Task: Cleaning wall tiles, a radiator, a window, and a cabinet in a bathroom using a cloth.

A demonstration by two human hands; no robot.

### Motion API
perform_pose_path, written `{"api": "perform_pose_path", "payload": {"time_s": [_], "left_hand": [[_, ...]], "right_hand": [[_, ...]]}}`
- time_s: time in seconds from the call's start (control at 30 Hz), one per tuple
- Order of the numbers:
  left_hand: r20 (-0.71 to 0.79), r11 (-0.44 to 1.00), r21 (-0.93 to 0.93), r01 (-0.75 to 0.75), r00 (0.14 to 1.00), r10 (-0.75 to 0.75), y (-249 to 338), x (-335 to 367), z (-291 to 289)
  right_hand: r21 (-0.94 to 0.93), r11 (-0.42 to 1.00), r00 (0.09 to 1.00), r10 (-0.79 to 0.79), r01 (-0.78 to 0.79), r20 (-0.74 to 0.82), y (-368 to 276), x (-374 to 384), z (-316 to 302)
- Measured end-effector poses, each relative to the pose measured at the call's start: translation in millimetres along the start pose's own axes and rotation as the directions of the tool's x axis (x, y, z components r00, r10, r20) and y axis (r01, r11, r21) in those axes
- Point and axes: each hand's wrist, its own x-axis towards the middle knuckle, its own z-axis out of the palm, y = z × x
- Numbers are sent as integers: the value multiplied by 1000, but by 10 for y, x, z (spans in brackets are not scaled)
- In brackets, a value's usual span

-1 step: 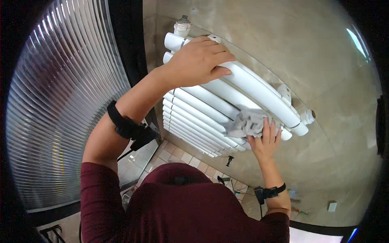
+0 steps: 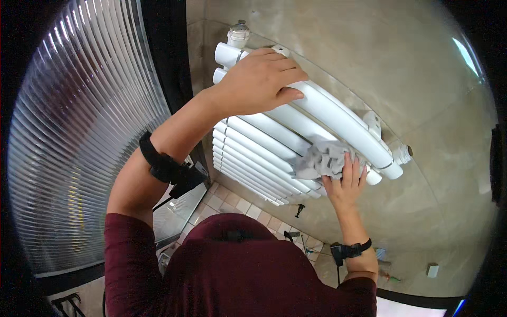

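A white towel radiator (image 2: 346, 116) with several slim horizontal bars is fixed to the wall in front of me. My left hand (image 2: 264, 79) lies across its top bar, fingers curled over the far side and thumb on the near side. Lower and to the right, a crumpled grey cloth (image 2: 319, 161) is pressed against the upper bars near their right ends. My right hand (image 2: 346, 185) holds that cloth, its fingers laid over the right edge; the thumb is partly hidden. Each of my forearms wears a black strap with a small device.
On the left stands a ribbed glass panel (image 2: 79, 132) in a black frame (image 2: 166, 58). White wall fittings (image 2: 238, 36) show behind the radiator's upper corners. A small black fixture (image 2: 300, 210) juts from the beige wall (image 2: 422, 68), above a tiled floor (image 2: 253, 211).
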Motion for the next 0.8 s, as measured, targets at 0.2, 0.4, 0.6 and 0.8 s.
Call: {"api": "perform_pose_path", "payload": {"time_s": [0.2,0.4,0.6,0.8], "left_hand": [[89,996,-70,55,995,-49,68,75,-105],[130,991,-107,81,989,-67,71,106,-129],[36,989,-118,91,996,-87,85,110,-101],[114,987,-114,110,989,-97,24,45,-95]], "right_hand": [[135,988,995,-65,75,-75,-465,878,310],[151,979,982,-113,136,-149,-1003,1508,625],[116,977,984,-179,179,-9,-1325,1772,811],[151,983,993,-99,109,-71,-817,1303,520]]}}
